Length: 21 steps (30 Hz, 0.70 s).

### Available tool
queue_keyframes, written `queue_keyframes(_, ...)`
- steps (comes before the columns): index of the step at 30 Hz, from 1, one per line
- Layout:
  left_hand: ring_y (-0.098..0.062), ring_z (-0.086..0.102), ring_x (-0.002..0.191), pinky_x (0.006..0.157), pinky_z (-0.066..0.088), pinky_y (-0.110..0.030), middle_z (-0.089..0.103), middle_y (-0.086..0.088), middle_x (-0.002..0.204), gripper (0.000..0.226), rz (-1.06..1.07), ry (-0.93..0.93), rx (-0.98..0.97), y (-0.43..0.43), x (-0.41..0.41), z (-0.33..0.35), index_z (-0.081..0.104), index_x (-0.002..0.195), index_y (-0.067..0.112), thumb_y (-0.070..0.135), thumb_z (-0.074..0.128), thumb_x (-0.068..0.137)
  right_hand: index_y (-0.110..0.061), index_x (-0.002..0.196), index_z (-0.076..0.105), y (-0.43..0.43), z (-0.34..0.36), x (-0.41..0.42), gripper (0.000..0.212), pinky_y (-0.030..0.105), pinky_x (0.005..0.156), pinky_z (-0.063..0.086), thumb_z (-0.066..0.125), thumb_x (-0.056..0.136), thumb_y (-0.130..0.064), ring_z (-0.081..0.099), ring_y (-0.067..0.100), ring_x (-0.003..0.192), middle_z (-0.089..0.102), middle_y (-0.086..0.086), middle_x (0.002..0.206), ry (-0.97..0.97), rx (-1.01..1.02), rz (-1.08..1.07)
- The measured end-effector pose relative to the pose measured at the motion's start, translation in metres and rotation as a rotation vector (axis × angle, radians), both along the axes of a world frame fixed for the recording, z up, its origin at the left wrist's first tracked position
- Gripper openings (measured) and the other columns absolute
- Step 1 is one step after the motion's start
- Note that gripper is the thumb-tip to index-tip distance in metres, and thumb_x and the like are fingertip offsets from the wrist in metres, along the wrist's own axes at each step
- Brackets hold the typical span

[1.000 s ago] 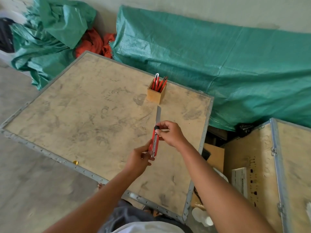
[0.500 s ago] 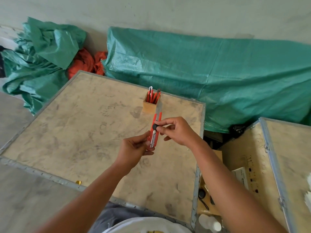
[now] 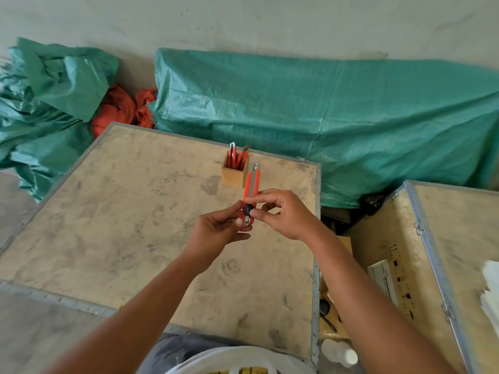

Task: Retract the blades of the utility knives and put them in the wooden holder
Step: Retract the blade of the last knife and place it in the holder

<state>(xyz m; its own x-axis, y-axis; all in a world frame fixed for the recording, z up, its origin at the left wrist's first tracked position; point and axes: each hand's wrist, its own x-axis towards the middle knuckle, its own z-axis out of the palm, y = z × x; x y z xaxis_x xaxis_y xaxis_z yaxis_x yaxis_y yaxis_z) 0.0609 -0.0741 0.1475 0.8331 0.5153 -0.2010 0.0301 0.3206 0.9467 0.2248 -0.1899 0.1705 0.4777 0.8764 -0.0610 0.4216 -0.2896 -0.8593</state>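
I hold a red utility knife (image 3: 251, 188) over the table, tip pointing away from me. Only a short stub of blade shows at its far end. My left hand (image 3: 219, 231) grips the knife's near end from the left. My right hand (image 3: 283, 211) pinches the black slider knob (image 3: 246, 210) near the handle's back. Just beyond the knife's tip stands the small wooden holder (image 3: 234, 175), with several red knives upright in it.
The worn plywood table (image 3: 113, 217) has a metal rim. A green tarp (image 3: 324, 114) lies along its far side. A wooden crate (image 3: 442, 255) stands to the right, with small items in the gap between it and the table. A white bucket rim (image 3: 232, 357) is near me.
The long blade that stuck out a second ago has slid almost fully into the handle as my right hand drew the slider back. The view has also shifted.
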Motion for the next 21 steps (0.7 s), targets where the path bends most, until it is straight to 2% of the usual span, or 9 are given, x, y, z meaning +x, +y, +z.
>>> queue_keyframes(2,-0.027,0.073,0.096,0.078,0.061,-0.035,0.075,-0.013,0.108,0.045,-0.042,0.003,0.027,0.000,-0.001,0.001,0.062,0.127,0.017,-0.002,0.066,0.087,-0.029,0.107,0.079,-0.001,-0.001,-0.001,0.022,0.016,0.076,0.053,0.081,0.086,-0.026,0.070,0.007,0.087,0.075,-0.015,0.106,-0.023,-0.004,-0.048)
queue_keyframes(4,-0.025,0.073,0.096,0.074,0.060,-0.030,0.076,-0.012,0.108,0.049,-0.052,0.030,0.072,-0.001,-0.002,-0.001,0.061,0.128,0.019,-0.004,0.068,0.085,-0.027,0.095,0.079,0.000,-0.004,-0.004,0.018,0.030,0.080,0.058,0.086,0.079,-0.033,0.072,0.008,0.085,0.076,-0.014,0.098,-0.059,-0.021,-0.109)
queue_keyframes(5,-0.025,0.073,0.095,0.072,0.059,-0.028,0.076,-0.011,0.107,0.050,-0.044,0.042,0.089,-0.002,-0.002,-0.001,0.062,0.128,0.019,-0.005,0.068,0.084,-0.026,0.091,0.077,0.000,-0.005,-0.007,0.020,0.032,0.080,0.059,0.087,0.077,-0.036,0.072,0.008,0.085,0.076,-0.014,0.096,-0.074,-0.029,-0.131)
queue_keyframes(10,-0.026,0.073,0.091,0.066,0.056,-0.025,0.078,-0.007,0.103,0.052,-0.007,0.052,0.135,-0.003,-0.005,-0.003,0.063,0.128,0.015,-0.006,0.072,0.081,-0.030,0.113,0.075,-0.001,-0.003,-0.010,0.030,0.020,0.075,0.054,0.083,0.083,-0.031,0.070,0.006,0.091,0.073,-0.014,0.110,-0.054,-0.022,-0.047)
queue_keyframes(15,-0.028,0.070,0.089,0.067,0.056,-0.025,0.078,-0.010,0.101,0.052,0.016,0.052,0.136,-0.002,-0.008,-0.004,0.064,0.128,0.013,-0.005,0.073,0.080,-0.022,0.090,0.077,0.006,0.000,-0.020,0.018,0.014,0.072,0.051,0.086,0.079,-0.033,0.071,0.006,0.085,0.073,-0.017,0.090,-0.105,0.022,-0.127)
queue_keyframes(19,-0.029,0.071,0.089,0.067,0.057,-0.026,0.077,-0.009,0.101,0.053,0.037,0.040,0.145,0.000,-0.010,-0.003,0.064,0.127,0.013,-0.005,0.074,0.078,-0.029,0.108,0.077,0.006,0.003,-0.020,0.026,0.009,0.070,0.049,0.083,0.082,-0.032,0.070,0.004,0.087,0.074,-0.016,0.106,-0.072,0.027,-0.060)
queue_keyframes(21,-0.029,0.072,0.089,0.067,0.057,-0.026,0.078,-0.009,0.100,0.053,0.049,0.045,0.151,0.002,-0.010,-0.005,0.064,0.127,0.013,-0.005,0.075,0.078,-0.027,0.104,0.079,0.007,0.002,-0.020,0.023,0.011,0.071,0.049,0.084,0.082,-0.029,0.070,0.003,0.085,0.074,-0.015,0.102,-0.088,0.034,-0.061)
